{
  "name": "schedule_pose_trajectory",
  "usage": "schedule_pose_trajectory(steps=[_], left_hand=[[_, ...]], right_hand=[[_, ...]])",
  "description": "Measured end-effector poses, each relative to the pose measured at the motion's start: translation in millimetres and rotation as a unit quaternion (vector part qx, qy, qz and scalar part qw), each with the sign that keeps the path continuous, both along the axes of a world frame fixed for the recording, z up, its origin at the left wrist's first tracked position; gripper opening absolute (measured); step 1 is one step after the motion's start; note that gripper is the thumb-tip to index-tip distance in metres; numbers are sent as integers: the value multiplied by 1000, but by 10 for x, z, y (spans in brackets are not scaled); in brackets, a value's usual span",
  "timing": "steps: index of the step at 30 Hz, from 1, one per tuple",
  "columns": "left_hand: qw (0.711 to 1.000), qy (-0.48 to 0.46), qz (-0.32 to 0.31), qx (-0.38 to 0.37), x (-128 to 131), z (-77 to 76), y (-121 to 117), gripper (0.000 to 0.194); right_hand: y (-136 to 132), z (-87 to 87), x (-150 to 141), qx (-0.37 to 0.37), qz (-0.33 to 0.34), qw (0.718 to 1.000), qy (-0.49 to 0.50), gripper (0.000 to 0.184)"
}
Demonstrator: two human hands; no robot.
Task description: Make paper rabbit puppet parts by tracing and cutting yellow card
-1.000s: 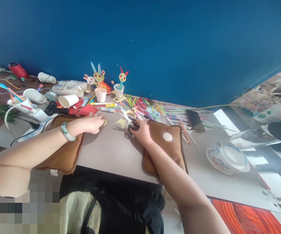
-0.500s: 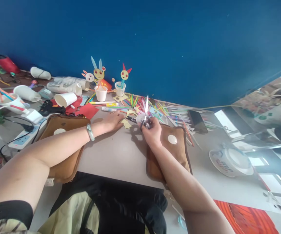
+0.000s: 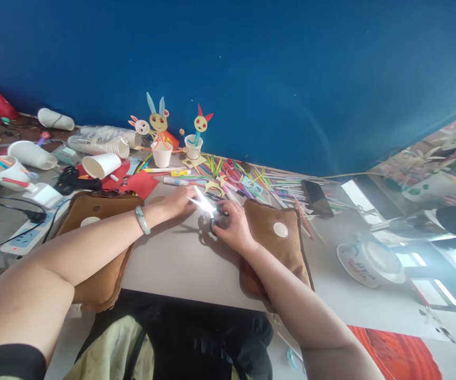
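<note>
My right hand (image 3: 233, 224) grips a pair of scissors (image 3: 205, 202) by its black handles. The bright blades are spread and point up and left, toward my left hand. Glare blurs the metal. My left hand (image 3: 180, 202), beyond a jade-coloured bangle (image 3: 142, 219), has its fingers curled by the blade tips. What those fingers hold, if anything, is hidden. Just behind the blades lies a cut yellow card scrap (image 3: 214, 188). A brown cushion-like pad (image 3: 101, 274) is under my left forearm, and another brown pad (image 3: 277, 253) under my right.
Paper cups with rabbit-faced figures (image 3: 162, 154) stand by the blue wall. Coloured sticks (image 3: 252, 182) spread along the back, with a phone (image 3: 317, 198) at right. A lidded bowl (image 3: 370, 261) stands further right. Cups, a black glue gun (image 3: 75, 180) and a power strip (image 3: 34, 227) crowd the left.
My left hand has moved right, from beside the red paper to the scissors. My right hand has lifted the scissors, then turned the blades toward the left hand. The view has shifted slightly.
</note>
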State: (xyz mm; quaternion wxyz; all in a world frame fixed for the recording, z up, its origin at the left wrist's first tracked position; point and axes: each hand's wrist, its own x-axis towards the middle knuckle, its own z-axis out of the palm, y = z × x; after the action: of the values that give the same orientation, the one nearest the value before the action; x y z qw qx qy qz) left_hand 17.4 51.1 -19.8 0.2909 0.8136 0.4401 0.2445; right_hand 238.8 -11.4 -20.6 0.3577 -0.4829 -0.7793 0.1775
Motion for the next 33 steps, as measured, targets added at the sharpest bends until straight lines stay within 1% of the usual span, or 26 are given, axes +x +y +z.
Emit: schedule_pose_trajectory(steps=[2,3,5,6,8,10,11,13,15,17,19,22,25,27,30,33], left_hand=[[1000,18,17,-14,-26,98,-12,18],[999,32,35,-16,-42,139,-16,19],[994,46,95,-13,-76,184,-16,15],[992,45,121,-6,-93,184,-9,12],[988,28,150,9,-120,141,18,10],[987,-15,157,14,-134,69,58,11],[986,-46,157,5,-136,32,80,13],[980,-116,157,-41,-134,-25,120,19],[968,-169,155,-103,-128,-48,150,28],[955,-204,146,-156,-120,-36,163,33],[943,-236,133,-192,-104,-3,152,34],[929,-271,114,-224,-66,49,103,28],[922,-291,112,-227,-38,69,60,23],[921,-305,116,-211,-41,65,56,21],[926,-306,130,-176,-68,52,78,21],[928,-305,134,-166,-81,44,99,21]], right_hand=[[-3,-17,-5,-6,9,1000,-17,23],[-1,-24,-4,-8,10,1000,-24,22],[3,-30,1,-11,4,999,-39,22],[4,-30,3,-17,-2,999,-49,21],[8,-29,4,-34,-25,997,-70,21],[12,-29,-1,-52,-46,994,-85,22],[15,-30,-4,-58,-53,993,-87,23],[20,-33,-10,-57,-62,993,-77,23],[26,-35,-9,-41,-76,995,-50,21],[34,-33,1,-23,-101,995,-5,19],[45,-26,14,-20,-134,989,56,19],[63,-5,23,-36,-164,970,176,23],[74,31,22,-31,-159,949,272,25],[74,56,26,-12,-155,941,301,26],[70,73,44,0,-156,939,308,29],[60,65,57,-16,-137,947,290,34]])
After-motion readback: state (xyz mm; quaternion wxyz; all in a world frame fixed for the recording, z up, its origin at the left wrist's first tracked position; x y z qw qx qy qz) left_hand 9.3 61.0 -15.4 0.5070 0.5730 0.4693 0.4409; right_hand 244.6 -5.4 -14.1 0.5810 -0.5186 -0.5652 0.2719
